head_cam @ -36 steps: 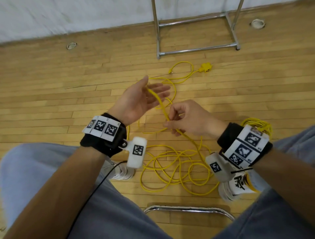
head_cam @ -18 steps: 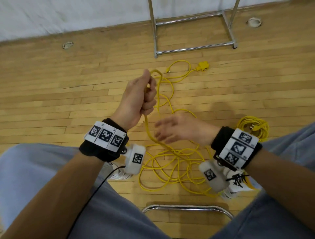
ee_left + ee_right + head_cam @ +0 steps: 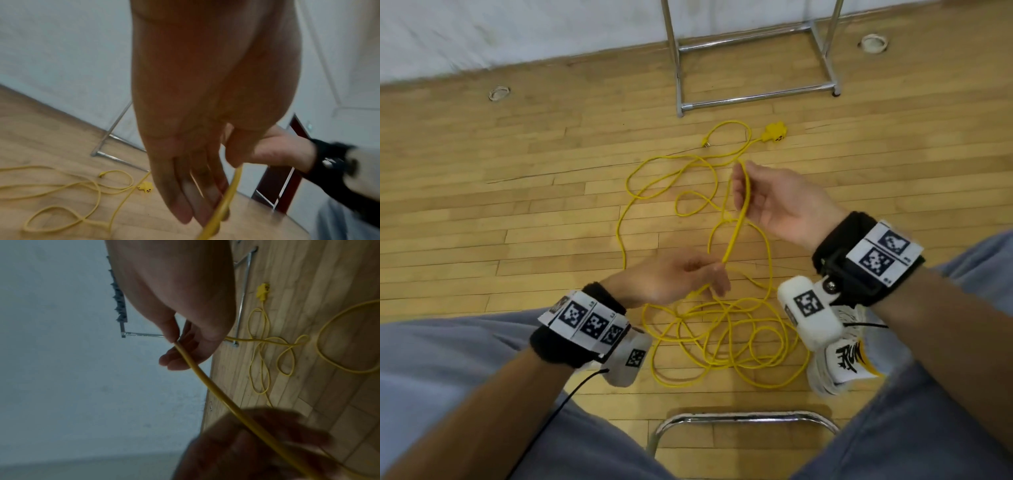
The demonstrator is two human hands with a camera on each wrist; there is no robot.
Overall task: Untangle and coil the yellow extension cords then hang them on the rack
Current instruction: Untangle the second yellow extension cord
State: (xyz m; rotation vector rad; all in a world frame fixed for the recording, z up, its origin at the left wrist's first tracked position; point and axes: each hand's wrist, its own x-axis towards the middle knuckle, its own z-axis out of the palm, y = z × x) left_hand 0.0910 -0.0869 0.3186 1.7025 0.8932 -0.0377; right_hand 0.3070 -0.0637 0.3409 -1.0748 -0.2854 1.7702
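Wood plank floor (image 3: 482,212), white wall (image 3: 517,31) | metal rack (image 3: 753,97) by wall | tangled yellow cord (image 3: 722,329) on floor | left hand (image 3: 671,279) and right hand (image 3: 777,202) fingers pinch cord.

Swapped: right hand (image 3: 779,202) now raised pinching yellow extension cord (image 3: 736,226), left hand (image 3: 674,279) dropped low.

You are looking at two hands (image 3: 674,277) (image 3: 780,202), one yellow cord (image 3: 722,329), one yellow socket block (image 3: 776,132), one metal rack (image 3: 753,97), and one white shoe (image 3: 842,363).
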